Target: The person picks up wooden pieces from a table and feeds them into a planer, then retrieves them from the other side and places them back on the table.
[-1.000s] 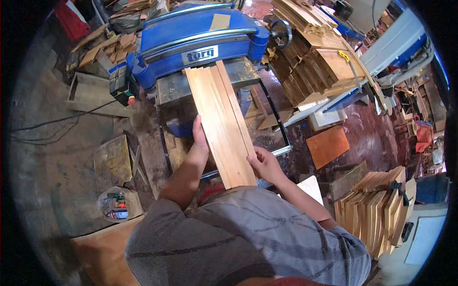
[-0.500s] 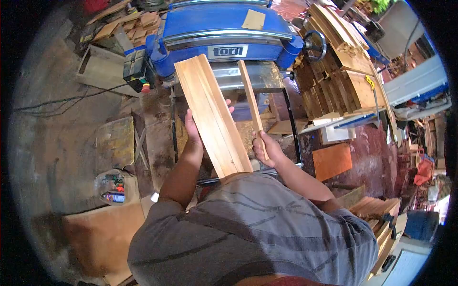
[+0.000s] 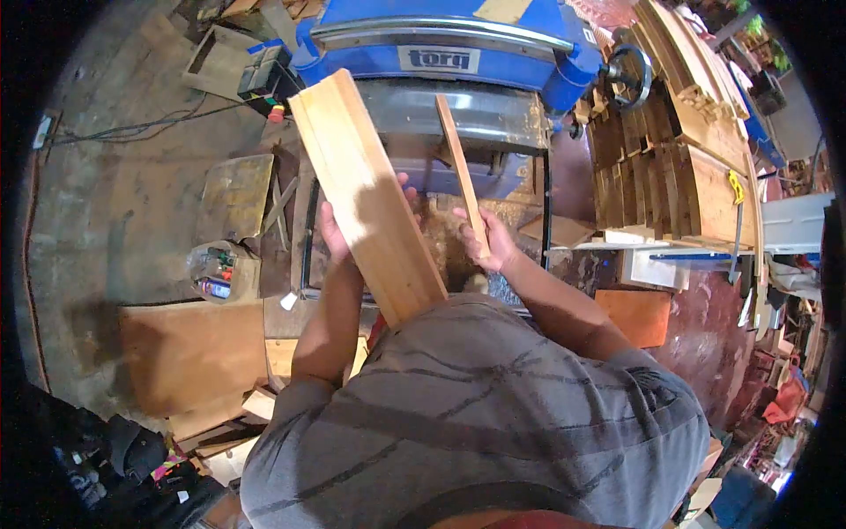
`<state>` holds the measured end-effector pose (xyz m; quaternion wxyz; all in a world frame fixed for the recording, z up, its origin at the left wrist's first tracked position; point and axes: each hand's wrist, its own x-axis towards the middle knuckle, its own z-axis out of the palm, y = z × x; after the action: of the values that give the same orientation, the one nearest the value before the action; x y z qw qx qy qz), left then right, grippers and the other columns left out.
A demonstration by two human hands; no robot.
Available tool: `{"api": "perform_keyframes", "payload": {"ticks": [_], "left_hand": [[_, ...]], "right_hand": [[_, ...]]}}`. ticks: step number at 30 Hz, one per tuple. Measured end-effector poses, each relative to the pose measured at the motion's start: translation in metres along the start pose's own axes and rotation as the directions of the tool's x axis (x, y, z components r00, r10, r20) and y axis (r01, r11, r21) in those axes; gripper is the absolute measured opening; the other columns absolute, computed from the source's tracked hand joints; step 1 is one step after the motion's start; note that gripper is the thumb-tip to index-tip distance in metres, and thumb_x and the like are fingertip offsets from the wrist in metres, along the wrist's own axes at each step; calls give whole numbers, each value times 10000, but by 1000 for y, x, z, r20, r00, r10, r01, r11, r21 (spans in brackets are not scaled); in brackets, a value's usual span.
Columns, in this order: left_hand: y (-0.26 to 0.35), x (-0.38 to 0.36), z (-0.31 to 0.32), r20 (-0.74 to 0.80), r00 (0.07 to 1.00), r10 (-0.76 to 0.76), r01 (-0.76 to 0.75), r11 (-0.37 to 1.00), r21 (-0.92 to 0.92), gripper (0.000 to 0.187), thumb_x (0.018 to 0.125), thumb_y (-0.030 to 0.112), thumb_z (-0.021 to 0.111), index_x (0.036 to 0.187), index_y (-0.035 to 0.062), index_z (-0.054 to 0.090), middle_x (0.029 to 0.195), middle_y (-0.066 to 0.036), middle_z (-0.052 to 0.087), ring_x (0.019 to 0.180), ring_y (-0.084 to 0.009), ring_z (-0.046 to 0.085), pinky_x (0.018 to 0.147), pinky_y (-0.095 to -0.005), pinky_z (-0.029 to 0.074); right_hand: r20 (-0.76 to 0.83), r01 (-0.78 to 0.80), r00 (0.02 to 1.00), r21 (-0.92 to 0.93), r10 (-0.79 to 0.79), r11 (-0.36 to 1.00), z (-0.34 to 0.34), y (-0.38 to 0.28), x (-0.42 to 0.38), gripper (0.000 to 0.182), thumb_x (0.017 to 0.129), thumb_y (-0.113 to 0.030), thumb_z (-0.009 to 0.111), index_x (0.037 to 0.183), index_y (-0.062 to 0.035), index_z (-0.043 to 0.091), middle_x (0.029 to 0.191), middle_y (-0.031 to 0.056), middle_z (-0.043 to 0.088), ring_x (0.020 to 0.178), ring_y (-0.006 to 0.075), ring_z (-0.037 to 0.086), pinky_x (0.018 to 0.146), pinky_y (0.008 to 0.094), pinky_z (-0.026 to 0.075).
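A wide, pale wooden board (image 3: 366, 198) slants up and left from the person's waist. My left hand (image 3: 333, 234) is closed around it from beneath, thumb at the left edge and fingertips showing past the right edge. A thin wooden strip (image 3: 460, 167) points upward in my right hand (image 3: 493, 242), pinched near its lower end. Board and strip are apart from each other. Beyond them stands a blue machine (image 3: 520, 66) marked "torq", with a grey metal bed (image 3: 388, 101) in front.
A handwheel (image 3: 629, 74) sits at the machine's right side. Stacked lumber (image 3: 648, 176) rises on the right, with a yellow-handled tool (image 3: 736, 187) on it. An orange panel (image 3: 632, 317) lies below. On the left are a control box (image 3: 267, 75), a cable (image 3: 159, 128) and a container of cans (image 3: 220, 269).
The camera view has shifted, so the machine appears higher up. The board has swung slightly left, its top end further from the strip. Both pieces are still held.
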<state>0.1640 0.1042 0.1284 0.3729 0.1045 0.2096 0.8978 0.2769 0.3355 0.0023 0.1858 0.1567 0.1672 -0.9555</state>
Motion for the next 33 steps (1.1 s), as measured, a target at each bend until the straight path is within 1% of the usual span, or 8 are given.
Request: {"api": "perform_keyframes", "payload": {"ticks": [8,10,13,16,18,21,28,33], "left_hand": [[-2,-2,3,70,997,29,-26,999,-44,1000,765,685,512,1485,110,123,1447,-307,237,1277,-467,352,993,-554,391],[3,-2,7,55,998,7,-8,1000,11,1002,755,687,520,1472,90,154,1432,-279,284,1259,-434,392,954,-573,415],[11,1,2,93,996,-19,13,998,69,1013,751,688,525,1468,77,150,1431,-275,282,1255,-430,402,926,-574,443],[18,3,-6,136,990,-47,38,997,69,1032,755,688,524,1477,81,104,1446,-294,235,1273,-449,373,936,-559,447],[23,3,-11,129,990,-59,50,996,71,1042,752,688,527,1477,77,94,1447,-286,238,1277,-437,375,937,-561,447],[31,1,-18,113,992,-56,53,998,25,1018,749,693,524,1467,72,156,1420,-270,308,1257,-419,409,918,-596,436],[44,4,-28,115,990,-76,73,997,35,1036,754,708,503,1470,62,129,1440,-261,282,1281,-418,378,948,-596,412],[48,7,-25,135,985,-111,121,990,-69,1030,774,690,500,1470,40,107,1467,-263,230,1325,-420,312,989,-615,358]], "right_hand": [[-76,62,995,-67,-67,996,-1,0,0,419,977,-348,293,1234,-81,490,716,14,483,540,112,439,476,247,369],[-54,90,994,-44,-92,995,-2,3,4,348,982,-308,344,1198,-81,495,739,15,494,569,115,463,494,257,405],[-392,148,842,-493,-371,857,16,12,14,149,961,-223,492,1017,-86,512,767,3,501,631,117,506,540,304,489],[-486,47,777,-589,-400,807,16,21,25,158,963,-235,493,962,-79,519,785,7,511,627,127,517,554,297,513],[-508,-36,786,-607,-353,794,10,18,28,173,958,-232,500,948,-64,535,804,32,541,608,151,545,585,284,539],[-386,81,879,-457,-280,886,3,26,37,263,949,-294,514,1089,-74,476,869,67,570,696,203,610,582,317,566],[-566,-10,730,-569,-383,823,29,30,57,264,990,-345,409,1139,-127,402,789,98,580,585,197,611,488,336,546],[-563,81,650,-616,-510,783,6,0,97,295,990,-358,409,939,-76,475,693,66,556,513,168,535,429,299,463]]}}
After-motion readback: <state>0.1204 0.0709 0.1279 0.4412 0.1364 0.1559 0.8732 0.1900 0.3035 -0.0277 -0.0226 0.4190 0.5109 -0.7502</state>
